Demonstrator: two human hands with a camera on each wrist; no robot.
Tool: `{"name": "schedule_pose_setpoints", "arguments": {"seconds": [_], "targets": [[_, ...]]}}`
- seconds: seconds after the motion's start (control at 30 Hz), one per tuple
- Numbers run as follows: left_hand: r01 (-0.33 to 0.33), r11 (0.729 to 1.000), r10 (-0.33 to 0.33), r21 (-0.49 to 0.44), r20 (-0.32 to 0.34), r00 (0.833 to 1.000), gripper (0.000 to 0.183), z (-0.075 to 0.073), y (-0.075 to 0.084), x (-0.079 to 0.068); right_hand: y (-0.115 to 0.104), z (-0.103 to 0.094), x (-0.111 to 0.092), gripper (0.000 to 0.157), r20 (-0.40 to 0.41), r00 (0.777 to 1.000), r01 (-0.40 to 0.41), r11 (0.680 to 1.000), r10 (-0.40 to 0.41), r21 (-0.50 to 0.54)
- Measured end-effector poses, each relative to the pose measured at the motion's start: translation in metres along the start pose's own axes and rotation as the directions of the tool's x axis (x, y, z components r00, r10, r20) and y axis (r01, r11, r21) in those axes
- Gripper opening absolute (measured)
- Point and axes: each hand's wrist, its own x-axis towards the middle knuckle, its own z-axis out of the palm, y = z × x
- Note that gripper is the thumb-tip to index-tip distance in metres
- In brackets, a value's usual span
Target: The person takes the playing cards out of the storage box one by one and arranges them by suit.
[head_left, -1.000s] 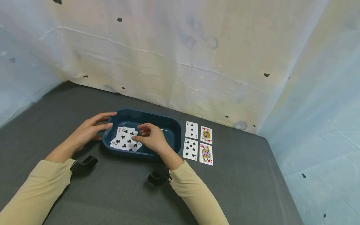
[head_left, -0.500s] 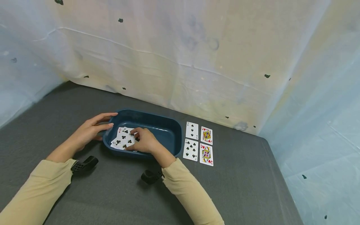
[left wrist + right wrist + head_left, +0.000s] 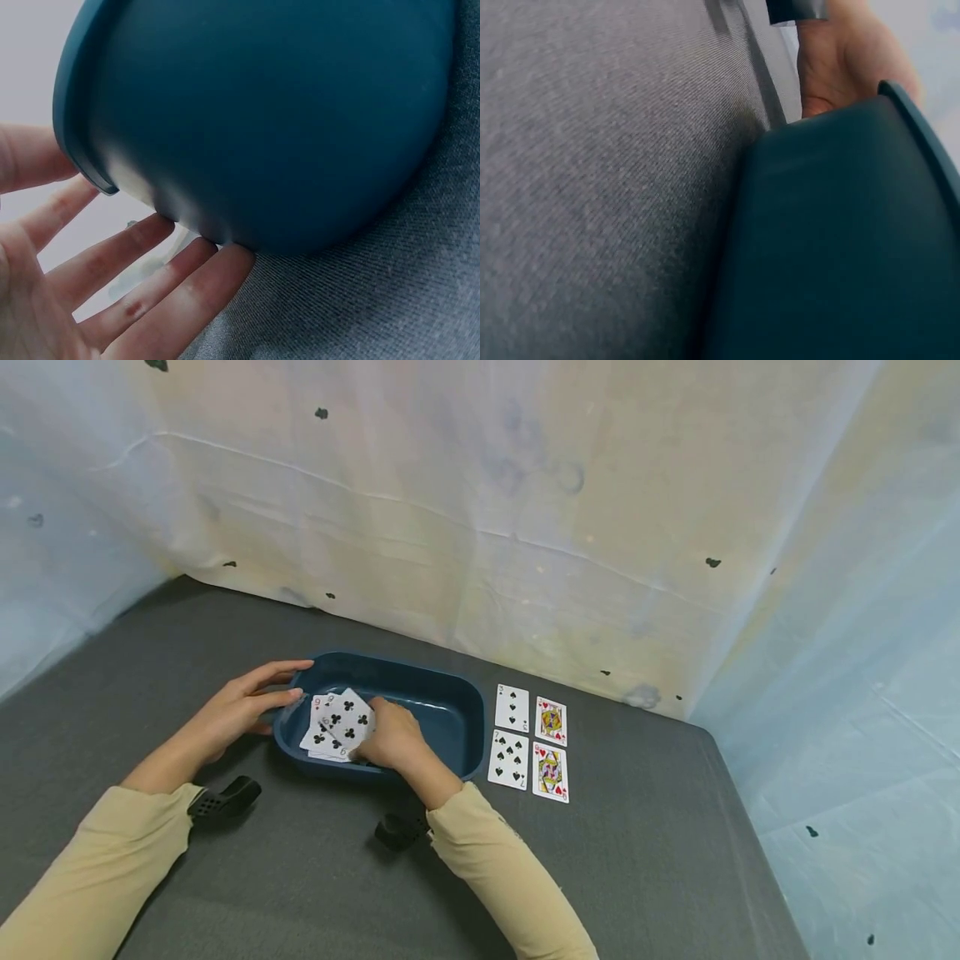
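A dark blue tray point(image 3: 457, 714) holds a small pile of playing cards point(image 3: 318, 737) at its left end, mostly clubs with one red index showing. My left hand point(image 3: 238, 706) is at the tray's left end, fingers extended. In the left wrist view its fingertips point(image 3: 240, 259) rest against the outer wall, and the thumb passes behind the rim. My right hand point(image 3: 393, 735) reaches into the tray, holding a clubs card point(image 3: 350, 717) by its right side, tilted over the pile. Its fingertips are mostly hidden; the right wrist view shows only the palm point(image 3: 847, 67) behind the tray wall.
Right of the tray lie a three of spades point(image 3: 512, 707), a seven of spades point(image 3: 508, 758) and two heart face cards point(image 3: 551, 720), face up in two columns. A dark grey cloth covers the table point(image 3: 645, 860). Pale curtains point(image 3: 465, 485) hang behind and on both sides.
My right hand moved left and down onto the pile, then took hold of a clubs card, which now stands tilted. The cards beneath shifted slightly. The left hand stayed on the tray.
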Motion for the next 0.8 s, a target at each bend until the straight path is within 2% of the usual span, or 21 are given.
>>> {"name": "schedule_pose_setpoints", "arguments": {"seconds": [0.13, 0.23, 0.33, 0.43, 0.63, 0.8], "targets": [[0.001, 1.0, -0.001, 0.005, -0.001, 1.0, 0.062, 0.001, 0.001, 0.001, 0.007, -0.005, -0.002, 0.061, -0.072, 0.997, 0.006, 0.996, 0.0, 0.085], [0.005, 1.0, -0.005, 0.008, -0.004, 1.0, 0.063, 0.001, 0.001, 0.002, 0.015, -0.009, -0.003, 0.066, -0.06, 0.998, 0.0, 0.964, 0.016, 0.266], [0.007, 1.0, -0.007, 0.005, -0.006, 1.0, 0.064, 0.0, 0.0, 0.002, 0.023, -0.013, -0.006, 0.072, -0.056, 0.998, 0.015, 0.893, 0.012, 0.449], [0.008, 1.0, -0.007, 0.007, -0.009, 1.0, 0.064, -0.001, -0.002, 0.003, 0.032, -0.016, -0.01, 0.066, -0.096, 0.995, 0.059, 0.822, -0.005, 0.567], [0.014, 1.0, -0.014, 0.018, -0.012, 1.0, 0.064, -0.004, -0.004, 0.003, 0.049, -0.023, -0.018, 0.046, -0.193, 0.981, 0.148, 0.7, -0.016, 0.699], [0.004, 1.0, -0.004, 0.016, -0.008, 1.0, 0.063, -0.006, -0.006, 0.002, 0.064, -0.03, -0.024, 0.047, -0.254, 0.966, 0.227, 0.6, -0.041, 0.767]]}}
